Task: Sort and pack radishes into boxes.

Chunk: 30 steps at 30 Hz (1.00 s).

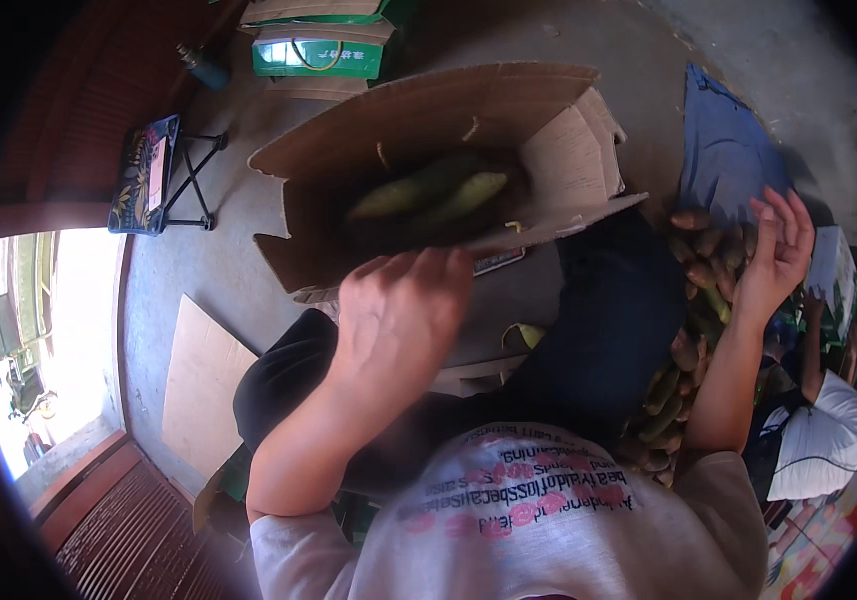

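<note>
An open cardboard box [369, 105] tilts in front of me, with a few long green vegetables [479, 193], radish-like with paler ends, lying in its shadowed inside. My left hand [404, 300] is closed over the box's near edge, its fingertips hidden behind the knuckles. Off to the right, my right hand [784, 245] is raised with fingers apart and nothing in it. It is nearest to a blue cloth or sack [729, 150] and a heap of similar long vegetables [664, 400], green and brownish, beside my leg.
Green-and-brown cartons [319, 55] stand at the far left. A folding stool [149, 175] and a flat cardboard sheet [199, 385] are on the left floor, near a bright doorway [59, 340]. Another person [824, 440] sits at the right beside a white-and-green box [829, 280].
</note>
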Each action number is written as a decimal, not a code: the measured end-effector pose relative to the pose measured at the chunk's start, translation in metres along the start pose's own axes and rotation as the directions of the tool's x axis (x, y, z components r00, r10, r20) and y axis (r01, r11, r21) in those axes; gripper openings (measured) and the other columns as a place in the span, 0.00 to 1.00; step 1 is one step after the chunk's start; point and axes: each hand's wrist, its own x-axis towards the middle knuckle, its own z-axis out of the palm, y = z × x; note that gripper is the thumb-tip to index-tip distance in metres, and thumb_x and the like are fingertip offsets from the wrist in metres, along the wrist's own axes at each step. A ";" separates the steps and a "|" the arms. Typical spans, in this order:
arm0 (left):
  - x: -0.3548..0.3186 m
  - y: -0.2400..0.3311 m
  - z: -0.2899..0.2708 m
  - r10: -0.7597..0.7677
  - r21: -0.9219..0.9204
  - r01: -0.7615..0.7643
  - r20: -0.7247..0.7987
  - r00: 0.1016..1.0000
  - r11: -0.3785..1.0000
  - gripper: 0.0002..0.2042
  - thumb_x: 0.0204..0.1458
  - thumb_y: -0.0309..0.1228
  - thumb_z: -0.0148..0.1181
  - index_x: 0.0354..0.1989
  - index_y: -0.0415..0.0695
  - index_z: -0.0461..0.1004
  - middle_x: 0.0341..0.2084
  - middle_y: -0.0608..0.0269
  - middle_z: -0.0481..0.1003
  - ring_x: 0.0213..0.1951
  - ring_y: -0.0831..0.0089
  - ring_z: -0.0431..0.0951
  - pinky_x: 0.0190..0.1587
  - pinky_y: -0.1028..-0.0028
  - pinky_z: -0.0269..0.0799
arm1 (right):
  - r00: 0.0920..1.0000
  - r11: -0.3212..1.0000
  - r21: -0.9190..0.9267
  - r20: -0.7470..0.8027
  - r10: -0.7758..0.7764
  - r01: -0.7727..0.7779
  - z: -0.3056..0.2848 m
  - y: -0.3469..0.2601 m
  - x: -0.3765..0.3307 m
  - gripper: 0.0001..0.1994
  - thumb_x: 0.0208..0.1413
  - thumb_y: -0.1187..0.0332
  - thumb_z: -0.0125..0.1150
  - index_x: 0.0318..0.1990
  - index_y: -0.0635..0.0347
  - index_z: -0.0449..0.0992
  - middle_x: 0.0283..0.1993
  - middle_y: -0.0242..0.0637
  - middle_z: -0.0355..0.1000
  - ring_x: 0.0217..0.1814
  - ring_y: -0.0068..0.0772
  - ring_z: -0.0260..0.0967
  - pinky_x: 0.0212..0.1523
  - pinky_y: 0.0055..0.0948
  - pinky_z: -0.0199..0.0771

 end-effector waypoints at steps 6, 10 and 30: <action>0.013 0.011 0.002 -0.118 -0.083 0.115 -0.041 0.992 0.990 0.07 0.55 0.27 0.66 0.42 0.44 0.81 0.37 0.57 0.83 0.37 0.57 0.84 0.38 0.65 0.79 | 0.891 0.902 0.041 -0.141 0.431 -0.430 -0.110 0.103 -0.052 0.17 0.64 0.79 0.56 0.60 0.64 0.68 0.53 0.45 0.76 0.50 0.35 0.78 0.54 0.32 0.79; 0.023 -0.004 0.014 -0.052 -0.097 0.033 -0.204 0.978 0.995 0.10 0.56 0.26 0.66 0.46 0.44 0.82 0.44 0.57 0.83 0.45 0.58 0.84 0.46 0.66 0.79 | 0.871 0.892 0.067 -0.196 0.450 -0.446 -0.143 0.122 -0.069 0.17 0.62 0.82 0.56 0.58 0.64 0.69 0.50 0.43 0.77 0.48 0.36 0.78 0.53 0.34 0.81; 0.045 -0.002 0.014 -0.059 0.039 0.087 -0.467 0.882 0.995 0.07 0.60 0.29 0.63 0.44 0.49 0.86 0.51 0.65 0.82 0.54 0.68 0.80 0.56 0.67 0.74 | 0.701 0.636 -0.602 0.168 0.693 -0.483 -0.169 0.253 -0.197 0.16 0.59 0.70 0.65 0.54 0.61 0.76 0.51 0.45 0.79 0.54 0.40 0.78 0.57 0.36 0.75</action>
